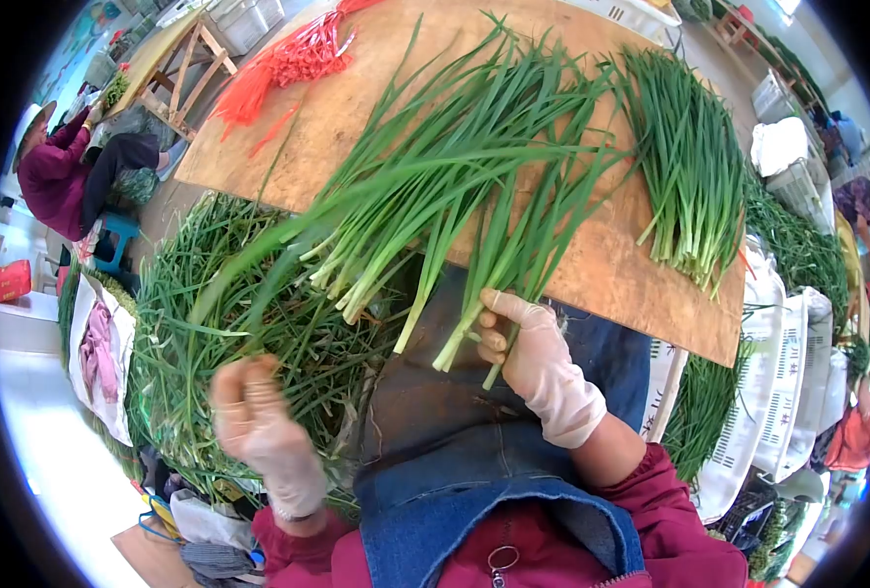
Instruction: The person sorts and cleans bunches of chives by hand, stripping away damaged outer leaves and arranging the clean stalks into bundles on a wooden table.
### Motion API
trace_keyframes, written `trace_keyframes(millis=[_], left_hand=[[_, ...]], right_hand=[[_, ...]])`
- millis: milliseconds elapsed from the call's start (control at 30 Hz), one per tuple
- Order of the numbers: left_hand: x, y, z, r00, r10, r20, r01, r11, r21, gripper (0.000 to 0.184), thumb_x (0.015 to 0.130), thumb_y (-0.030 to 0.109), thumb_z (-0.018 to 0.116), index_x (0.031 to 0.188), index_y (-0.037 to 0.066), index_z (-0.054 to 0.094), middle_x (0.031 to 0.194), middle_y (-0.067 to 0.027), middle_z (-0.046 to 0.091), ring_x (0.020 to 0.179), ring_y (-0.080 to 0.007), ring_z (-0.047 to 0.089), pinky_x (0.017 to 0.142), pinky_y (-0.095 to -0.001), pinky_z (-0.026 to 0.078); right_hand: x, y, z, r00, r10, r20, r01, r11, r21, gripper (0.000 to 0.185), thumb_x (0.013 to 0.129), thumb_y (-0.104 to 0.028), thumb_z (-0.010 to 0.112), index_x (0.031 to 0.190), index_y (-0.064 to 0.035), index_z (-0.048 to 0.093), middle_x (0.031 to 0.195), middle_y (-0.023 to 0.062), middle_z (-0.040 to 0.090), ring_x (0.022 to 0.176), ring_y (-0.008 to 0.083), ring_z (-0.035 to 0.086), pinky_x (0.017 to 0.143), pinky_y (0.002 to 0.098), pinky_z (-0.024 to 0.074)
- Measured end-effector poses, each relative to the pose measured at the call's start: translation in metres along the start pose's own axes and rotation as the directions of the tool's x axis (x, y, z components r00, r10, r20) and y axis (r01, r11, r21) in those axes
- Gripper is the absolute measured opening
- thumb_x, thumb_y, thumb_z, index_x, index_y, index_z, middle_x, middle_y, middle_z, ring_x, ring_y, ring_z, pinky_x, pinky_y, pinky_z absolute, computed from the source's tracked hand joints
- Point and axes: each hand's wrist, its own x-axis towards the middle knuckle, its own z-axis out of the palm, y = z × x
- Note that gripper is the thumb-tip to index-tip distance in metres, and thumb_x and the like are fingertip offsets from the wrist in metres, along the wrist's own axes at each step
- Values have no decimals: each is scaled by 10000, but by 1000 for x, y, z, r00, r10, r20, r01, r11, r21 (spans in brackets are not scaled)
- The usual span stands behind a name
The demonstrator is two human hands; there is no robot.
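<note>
My right hand, in a thin whitish glove, is closed on a few garlic chives. Their pale cut ends point down towards my lap, and their leaves lie over the wooden board. Beside them a larger loose spread of garlic chives fans across the board, its white ends overhanging the near edge. My left hand, also gloved, is over the heap of green leaves on the left. Motion smears its fingers, which look curled; whether anything is between them I cannot make out. A blurred leaf arcs down just above it.
A neat garlic chive bundle lies on the right of the wooden board. Red ties sit at its far left. A leafy heap is left of my lap; white crates stand right. Another person sits at far left.
</note>
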Motion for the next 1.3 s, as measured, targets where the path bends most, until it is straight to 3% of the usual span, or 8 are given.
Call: trace_keyframes(millis=[133,300,500,633,767,933,1067,1300], left_hand=[[35,-21,-50,859,382,341,-466,308,829,208,764,11,638,965,-5,592,891,-93,559,853,-226,532,747,-341,433],[-13,16,20,619,361,697,-639,747,180,327,699,23,684,1017,58,618,952,-96,567,918,-249,536,794,-358,439],[-24,4,85,187,519,834,-947,321,13,340,605,56,587,940,-6,603,921,-102,545,806,-274,539,665,-361,451],[-17,5,74,194,478,857,-879,472,-64,182,617,44,615,792,26,566,814,-92,528,726,-265,536,605,-359,453],[0,21,12,460,369,808,-697,714,70,207,635,-9,685,792,52,566,776,-90,547,695,-255,555,572,-337,453],[26,2,-50,737,254,626,-675,305,671,332,656,-57,650,971,10,570,926,-155,534,861,-310,530,724,-384,446],[3,9,-22,639,256,726,-629,716,302,302,705,-18,643,1001,31,606,888,-139,581,770,-291,583,643,-352,486],[-37,4,40,536,269,800,-546,834,85,213,729,27,647,939,40,614,822,-123,607,669,-295,605,572,-360,495]], right_hand=[[-5,-4,4,999,-4,-33,2,999,-54,129,777,-104,663,759,-13,573,625,53,532,432,108,411,397,240,301],[-9,-4,14,992,-104,-75,89,979,-183,164,755,-120,692,698,-21,574,590,41,527,422,97,416,382,223,300],[-15,-3,29,975,-185,-126,155,964,-216,174,749,-113,688,654,-32,566,561,18,508,411,82,400,369,212,284],[-6,0,22,987,-113,-119,89,977,-193,159,747,-107,680,674,-26,565,562,19,501,408,86,395,369,216,286],[-4,-4,15,999,-25,-43,21,997,-80,132,765,-95,653,713,-23,554,569,21,488,418,98,397,381,226,292],[4,-2,-11,999,-1,52,1,1000,13,142,806,-156,619,758,-35,563,602,26,502,486,129,468,424,255,323],[-4,1,4,986,-134,-96,104,957,-270,219,766,-231,691,806,-35,603,660,36,560,553,141,521,464,265,378],[-3,3,12,982,-169,-79,118,893,-434,200,729,-146,699,831,3,612,692,65,594,587,149,564,481,290,447]])
